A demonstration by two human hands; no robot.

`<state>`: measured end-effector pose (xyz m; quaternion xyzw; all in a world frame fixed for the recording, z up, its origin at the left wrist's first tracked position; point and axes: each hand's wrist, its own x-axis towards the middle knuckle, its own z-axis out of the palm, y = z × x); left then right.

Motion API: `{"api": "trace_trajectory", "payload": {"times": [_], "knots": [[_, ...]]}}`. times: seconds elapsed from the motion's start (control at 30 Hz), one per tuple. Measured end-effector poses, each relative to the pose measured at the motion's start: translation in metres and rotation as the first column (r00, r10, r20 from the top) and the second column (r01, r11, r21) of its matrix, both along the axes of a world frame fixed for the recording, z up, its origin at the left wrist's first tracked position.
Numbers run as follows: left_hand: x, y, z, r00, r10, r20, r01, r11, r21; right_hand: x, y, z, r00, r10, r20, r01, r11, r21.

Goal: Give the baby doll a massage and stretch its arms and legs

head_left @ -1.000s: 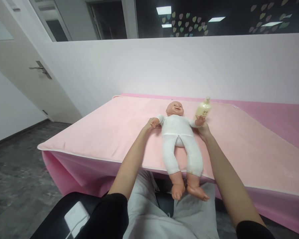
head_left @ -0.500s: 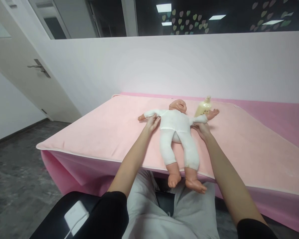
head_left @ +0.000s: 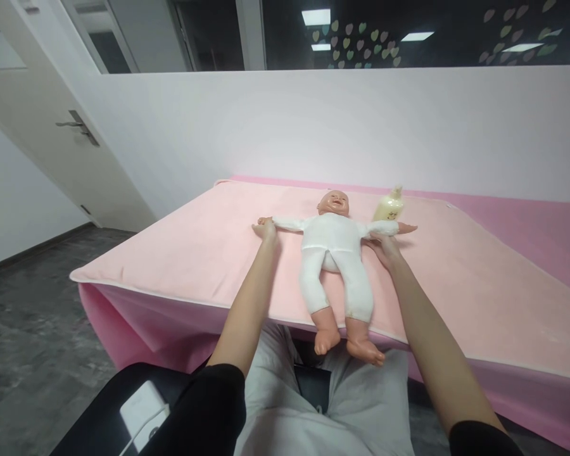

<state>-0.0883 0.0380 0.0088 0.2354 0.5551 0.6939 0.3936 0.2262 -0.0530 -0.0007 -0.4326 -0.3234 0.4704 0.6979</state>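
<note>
A baby doll [head_left: 331,233] with a white cloth body lies on its back on the pink blanket [head_left: 180,253], arms spread wide and feet over the front edge. My left hand [head_left: 267,230] is closed around the doll's hand and wrist at the left, its thumb pointing outward. My right hand [head_left: 384,245] grips the doll's other arm from below, near the elbow; some of its fingers are hidden behind the sleeve. Just behind that arm stands a pale yellow pump bottle [head_left: 388,206], its lower part covered by the arm.
A white wall [head_left: 294,126] rises behind the table, with a dark window [head_left: 437,35] above. To the left is a door [head_left: 71,139]. A white device [head_left: 144,411] with a cable lies at my left side, beside my legs.
My left hand has slid outward from the doll's upper arm to its hand. The doll has shifted slightly left and its head has turned more upright. My right hand stays at the other arm.
</note>
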Motion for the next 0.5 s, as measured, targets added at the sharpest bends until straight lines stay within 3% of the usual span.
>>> {"api": "trace_trajectory", "payload": {"times": [0.07, 0.13, 0.23, 0.33, 0.4, 0.5], "knots": [[-0.005, -0.005, -0.001, 0.950, 0.197, -0.243, -0.205, 0.979, -0.008, 0.001, 0.001, 0.000, 1.000, -0.004, -0.002, 0.004, 1.000, -0.006], [0.000, -0.011, -0.005, 0.804, 0.264, -0.532, -0.244, 0.964, 0.110, 0.002, 0.003, -0.002, 1.000, 0.007, 0.002, -0.007, 1.000, 0.015], [0.021, -0.023, -0.013, 0.507, 0.190, -0.841, 0.098, 0.956, 0.275, 0.005, 0.007, -0.007, 0.999, 0.039, 0.001, -0.039, 0.998, 0.047], [0.044, -0.033, -0.018, 0.189, 0.179, -0.966, 0.471, 0.846, 0.249, 0.007, 0.010, -0.011, 0.998, 0.054, -0.011, -0.053, 0.997, 0.053], [0.051, -0.037, -0.019, 0.063, 0.195, -0.979, 0.602, 0.775, 0.194, 0.008, 0.011, -0.012, 0.999, 0.046, -0.018, -0.044, 0.997, 0.061], [0.050, -0.041, -0.020, -0.040, 0.225, -0.974, 0.697, 0.705, 0.134, 0.008, 0.011, -0.012, 0.999, 0.022, -0.031, -0.020, 0.999, 0.049]]}}
